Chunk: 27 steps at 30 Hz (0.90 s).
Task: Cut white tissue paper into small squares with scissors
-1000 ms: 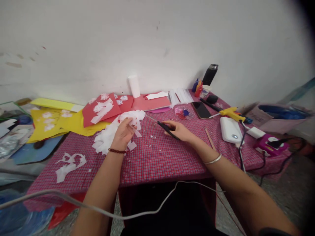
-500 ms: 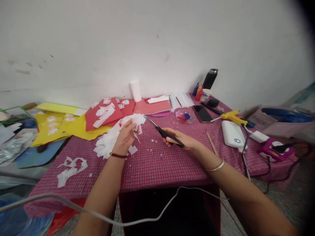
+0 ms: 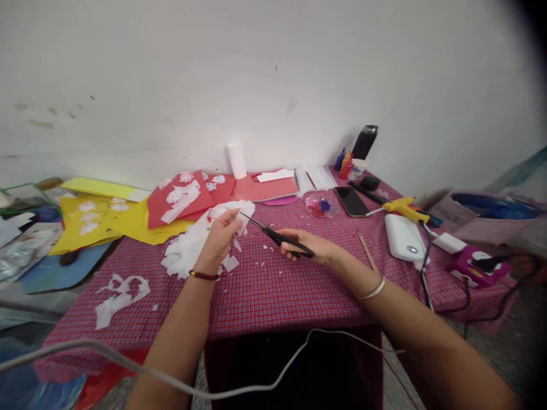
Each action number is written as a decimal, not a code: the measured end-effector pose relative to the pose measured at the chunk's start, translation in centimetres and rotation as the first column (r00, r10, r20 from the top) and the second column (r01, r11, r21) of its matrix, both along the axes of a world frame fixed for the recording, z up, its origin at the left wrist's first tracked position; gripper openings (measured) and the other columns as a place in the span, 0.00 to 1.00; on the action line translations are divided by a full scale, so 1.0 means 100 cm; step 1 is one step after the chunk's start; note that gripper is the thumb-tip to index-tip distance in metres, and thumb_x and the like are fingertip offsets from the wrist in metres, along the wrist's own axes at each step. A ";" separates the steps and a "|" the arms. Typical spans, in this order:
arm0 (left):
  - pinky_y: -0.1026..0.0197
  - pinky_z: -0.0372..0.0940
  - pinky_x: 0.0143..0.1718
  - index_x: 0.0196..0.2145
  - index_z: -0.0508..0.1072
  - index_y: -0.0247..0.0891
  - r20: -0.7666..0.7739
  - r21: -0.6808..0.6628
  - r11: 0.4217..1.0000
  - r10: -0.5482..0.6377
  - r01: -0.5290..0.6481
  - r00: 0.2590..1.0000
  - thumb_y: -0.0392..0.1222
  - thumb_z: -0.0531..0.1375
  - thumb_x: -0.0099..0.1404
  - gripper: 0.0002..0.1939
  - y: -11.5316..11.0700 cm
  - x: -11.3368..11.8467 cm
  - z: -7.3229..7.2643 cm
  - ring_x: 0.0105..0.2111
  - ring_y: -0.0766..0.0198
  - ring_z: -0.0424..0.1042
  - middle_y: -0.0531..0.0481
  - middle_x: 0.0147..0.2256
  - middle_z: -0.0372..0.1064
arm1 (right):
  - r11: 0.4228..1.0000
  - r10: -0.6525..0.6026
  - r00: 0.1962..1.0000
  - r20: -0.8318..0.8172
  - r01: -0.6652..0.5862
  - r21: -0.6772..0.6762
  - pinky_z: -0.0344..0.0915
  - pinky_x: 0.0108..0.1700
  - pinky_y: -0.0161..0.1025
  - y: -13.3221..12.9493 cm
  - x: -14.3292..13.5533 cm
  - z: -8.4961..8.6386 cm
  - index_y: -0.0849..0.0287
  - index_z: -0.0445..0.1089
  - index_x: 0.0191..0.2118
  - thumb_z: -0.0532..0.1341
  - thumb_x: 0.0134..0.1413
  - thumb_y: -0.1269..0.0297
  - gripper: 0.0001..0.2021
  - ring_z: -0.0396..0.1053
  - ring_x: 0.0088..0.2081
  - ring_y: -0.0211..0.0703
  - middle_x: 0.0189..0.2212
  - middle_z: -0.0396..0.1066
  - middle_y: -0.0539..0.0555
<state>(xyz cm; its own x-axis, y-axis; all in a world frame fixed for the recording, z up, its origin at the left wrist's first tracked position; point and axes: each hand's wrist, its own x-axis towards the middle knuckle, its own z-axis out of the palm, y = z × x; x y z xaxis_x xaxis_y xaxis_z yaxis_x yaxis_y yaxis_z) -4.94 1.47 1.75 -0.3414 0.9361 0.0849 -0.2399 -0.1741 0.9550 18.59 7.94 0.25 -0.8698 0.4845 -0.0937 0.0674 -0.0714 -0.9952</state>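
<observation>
My right hand (image 3: 299, 245) is closed round the black handles of a pair of scissors (image 3: 273, 234), whose metal blades point up and left. The blade tips reach the fingers of my left hand (image 3: 222, 233). That hand is pinched on a piece of thin white paper (image 3: 237, 245), partly hidden by the fingers. A crumpled heap of white paper (image 3: 182, 253) lies under and beside my left hand. Small paper scraps (image 3: 231, 263) are scattered on the checked tablecloth (image 3: 273, 302) just below the scissors.
Red sheets (image 3: 179, 196) and yellow sheets (image 3: 141, 223) with white paper flowers lie at left. A phone (image 3: 351, 201), a yellow glue gun (image 3: 405, 209) and a white power bank (image 3: 404, 236) are at right. A white cable (image 3: 213, 392) crosses low in front of the table.
The scissors have moved slightly left and down, and the blades have gone from apart to closer together at my left fingers. My left hand has shifted only a little.
</observation>
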 end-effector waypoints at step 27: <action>0.67 0.65 0.28 0.45 0.74 0.33 0.144 -0.164 0.986 0.063 -0.039 0.988 0.32 0.69 0.46 0.26 -0.075 -0.025 0.002 0.27 0.67 0.71 0.51 0.29 0.74 | 0.986 0.066 0.997 0.039 -0.059 -0.156 0.56 0.17 0.26 -0.032 -0.026 -0.001 0.60 0.66 0.46 0.68 0.51 0.46 0.25 0.60 0.18 0.27 0.25 0.66 0.46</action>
